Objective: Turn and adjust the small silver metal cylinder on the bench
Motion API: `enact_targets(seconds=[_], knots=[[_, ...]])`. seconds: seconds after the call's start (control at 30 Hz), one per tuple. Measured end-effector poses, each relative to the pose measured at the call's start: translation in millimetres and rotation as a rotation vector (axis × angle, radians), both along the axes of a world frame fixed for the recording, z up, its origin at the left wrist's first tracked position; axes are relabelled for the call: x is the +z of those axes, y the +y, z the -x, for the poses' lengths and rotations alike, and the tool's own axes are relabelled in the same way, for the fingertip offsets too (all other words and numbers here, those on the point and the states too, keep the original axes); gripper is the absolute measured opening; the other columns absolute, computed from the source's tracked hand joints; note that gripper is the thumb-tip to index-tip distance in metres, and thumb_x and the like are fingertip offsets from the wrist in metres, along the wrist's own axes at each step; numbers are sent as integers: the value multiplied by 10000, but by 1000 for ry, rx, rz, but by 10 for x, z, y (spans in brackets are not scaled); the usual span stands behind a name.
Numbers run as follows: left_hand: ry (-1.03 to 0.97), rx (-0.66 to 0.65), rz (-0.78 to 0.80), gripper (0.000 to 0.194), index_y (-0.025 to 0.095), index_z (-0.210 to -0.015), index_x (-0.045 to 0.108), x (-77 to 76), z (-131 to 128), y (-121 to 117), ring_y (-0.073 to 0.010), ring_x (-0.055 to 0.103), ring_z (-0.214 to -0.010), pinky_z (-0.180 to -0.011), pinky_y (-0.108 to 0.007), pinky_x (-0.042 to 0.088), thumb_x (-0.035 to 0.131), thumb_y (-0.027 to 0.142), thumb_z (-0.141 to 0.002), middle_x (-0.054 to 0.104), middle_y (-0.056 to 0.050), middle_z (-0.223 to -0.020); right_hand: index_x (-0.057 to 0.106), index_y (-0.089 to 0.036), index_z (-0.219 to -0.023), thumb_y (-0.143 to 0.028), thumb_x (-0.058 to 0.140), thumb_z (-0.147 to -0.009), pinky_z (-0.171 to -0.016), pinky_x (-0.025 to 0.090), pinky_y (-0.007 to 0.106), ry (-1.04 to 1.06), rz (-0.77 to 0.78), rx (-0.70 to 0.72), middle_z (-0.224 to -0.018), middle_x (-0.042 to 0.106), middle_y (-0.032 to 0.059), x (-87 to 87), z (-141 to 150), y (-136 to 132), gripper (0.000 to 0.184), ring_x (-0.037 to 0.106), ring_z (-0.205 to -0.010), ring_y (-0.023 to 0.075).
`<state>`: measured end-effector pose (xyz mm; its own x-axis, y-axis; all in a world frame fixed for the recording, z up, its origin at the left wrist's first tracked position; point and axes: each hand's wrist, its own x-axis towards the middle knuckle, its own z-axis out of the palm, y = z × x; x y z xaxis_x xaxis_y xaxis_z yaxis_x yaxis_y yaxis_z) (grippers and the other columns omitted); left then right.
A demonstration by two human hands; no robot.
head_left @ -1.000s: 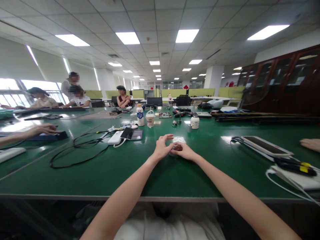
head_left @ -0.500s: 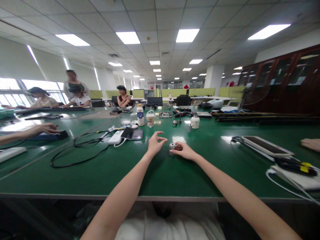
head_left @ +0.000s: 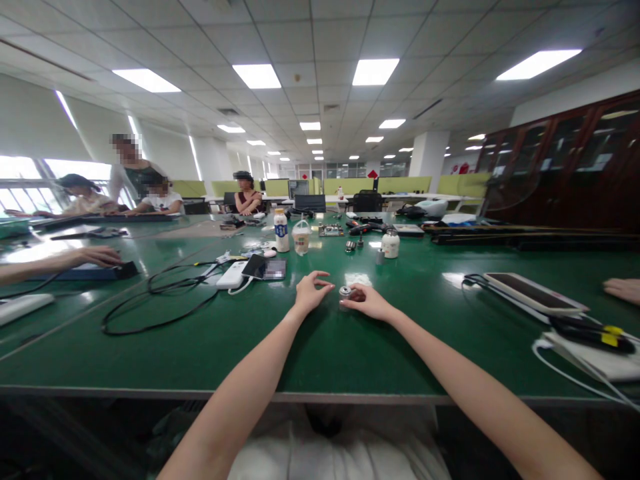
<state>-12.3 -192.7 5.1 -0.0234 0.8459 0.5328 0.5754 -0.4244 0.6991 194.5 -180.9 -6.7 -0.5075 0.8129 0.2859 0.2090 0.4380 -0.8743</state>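
Observation:
A small silver metal cylinder point(head_left: 345, 294) stands upright on the green table point(head_left: 240, 360), with a dark opening or recess showing in its top. My right hand point(head_left: 371, 303) holds it from the right side between thumb and fingers. To the left of the cylinder is my left hand point(head_left: 311, 293), its fingers curved and apart with nothing between them, a short gap away from the metal. Farther back, another small grey cylinder point(head_left: 380, 257) stands beside a white round bottle point(head_left: 390, 243).
Left of centre lie a phone point(head_left: 265, 267), a white power bank point(head_left: 232, 275) and a black cable point(head_left: 135, 331). A drink bottle point(head_left: 281, 232) and a plastic cup point(head_left: 301, 238) stand behind. A co-worker's hand point(head_left: 103, 256) is at left, another person's hand point(head_left: 623, 289) at right.
My left hand has come off the cylinder and moved left, then its fingers lowered slightly. My right hand has stayed on the cylinder. In the background, the standing person has shifted.

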Motion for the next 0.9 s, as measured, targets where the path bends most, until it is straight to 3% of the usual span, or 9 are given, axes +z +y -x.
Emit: enact_targets(seconds=[0.1, 0.23, 0.4, 0.63, 0.8, 0.9], knots=[[-48, -45, -82, 315, 231, -1092, 615, 91, -135, -64, -215, 703, -979, -970, -368, 448, 698, 327, -803, 780, -31, -901, 612, -172, -1013, -413, 796, -673, -761, 536, 342, 5, -3, -2, -836, 711, 41, -6, 2, 7, 455, 682, -783, 200], [-54, -104, -128, 276, 227, -1052, 640, 132, -276, -140, -235, 694, -999, -987, -394, 440, 710, 300, -795, 780, -30, -887, 605, -167, -1006, -423, 799, -660, -720, 530, 331, 10, -8, 1, -787, 695, 22, -9, 3, 12, 471, 670, -746, 194], [-39, -155, -123, 274, 222, -1036, 657, 106, -310, -180, -239, 705, -955, -988, -424, 449, 723, 279, -776, 779, -32, -873, 607, -161, -1012, -433, 793, -664, -697, 522, 321, 15, -9, 10, -766, 682, 14, -12, 0, 15, 479, 657, -719, 185], [-29, -174, -85, 311, 235, -1081, 649, 131, -351, -217, -196, 682, -1001, -931, -345, 497, 610, 124, -793, 757, -23, -995, 588, -172, -981, -433, 807, -649, -740, 532, 342, 24, 2, 12, -792, 699, 20, -17, 7, 20, 475, 673, -754, 194], [-5, -102, -94, 300, 245, -1045, 671, 148, -338, -239, -247, 641, -1019, -970, -409, 453, 718, 291, -753, 755, -23, -926, 593, -173, -954, -440, 806, -648, -709, 533, 336, 22, -2, 3, -749, 687, 6, -16, 13, 13, 458, 666, -718, 189], [-5, -105, -84, 333, 243, -1067, 653, 137, -341, -228, -233, 674, -945, -947, -389, 465, 733, 291, -747, 763, -10, -850, 601, -176, -949, -452, 800, -653, -704, 533, 332, 19, -2, 4, -767, 693, 12, -7, 18, 1, 451, 668, -722, 190]])
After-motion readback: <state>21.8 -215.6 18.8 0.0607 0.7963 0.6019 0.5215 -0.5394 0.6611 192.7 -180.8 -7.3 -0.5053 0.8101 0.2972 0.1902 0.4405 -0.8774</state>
